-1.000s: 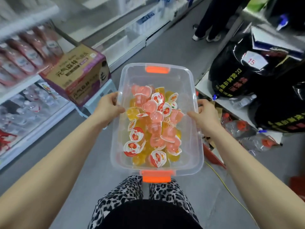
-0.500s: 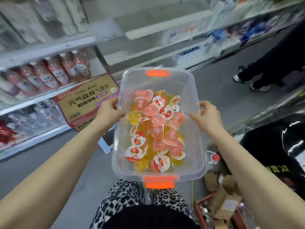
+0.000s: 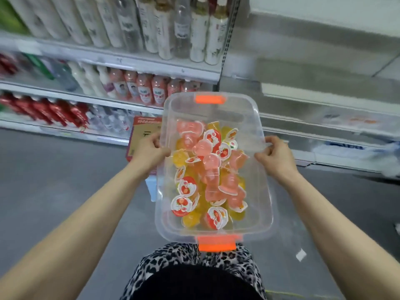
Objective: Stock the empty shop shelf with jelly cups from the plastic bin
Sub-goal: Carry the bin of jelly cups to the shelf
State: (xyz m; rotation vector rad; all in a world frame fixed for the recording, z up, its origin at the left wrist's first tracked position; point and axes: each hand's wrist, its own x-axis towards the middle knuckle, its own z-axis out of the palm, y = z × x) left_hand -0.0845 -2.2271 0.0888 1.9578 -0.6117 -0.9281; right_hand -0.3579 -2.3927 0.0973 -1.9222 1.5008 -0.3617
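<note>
Shop aisle w/ the empty shelf [image 3: 313,83] ahead-right: you've got the plastic bin [image 3: 216,113] mid-air over the floor [image 3: 54,169], left hand [image 3: 151,148] & right hand [image 3: 273,155] each gripping a thin side rim, jelly cups [image 3: 207,174] heaped inside, so a tilt or slipped grip prob. spills them.

— What's in the bin [image 3: 216,114]?

— Jelly cups [image 3: 207,174], a loose heap. Pink ones and yellow ones, some showing red-and-white fruit lids, others tipped on their sides. They cover the middle and the near end; the far end is bare plastic.

— And the bin itself?

— Clear, rectangular, open-topped, with an orange latch [image 3: 209,99] at each short end. It's up off the floor, roughly level. The left hand [image 3: 149,148] grips one long rim, the right hand [image 3: 275,156] the other.

— The shelf [image 3: 313,70]?

— Beyond the far end, off to the right. Pale boards, empty and blurred.
</note>
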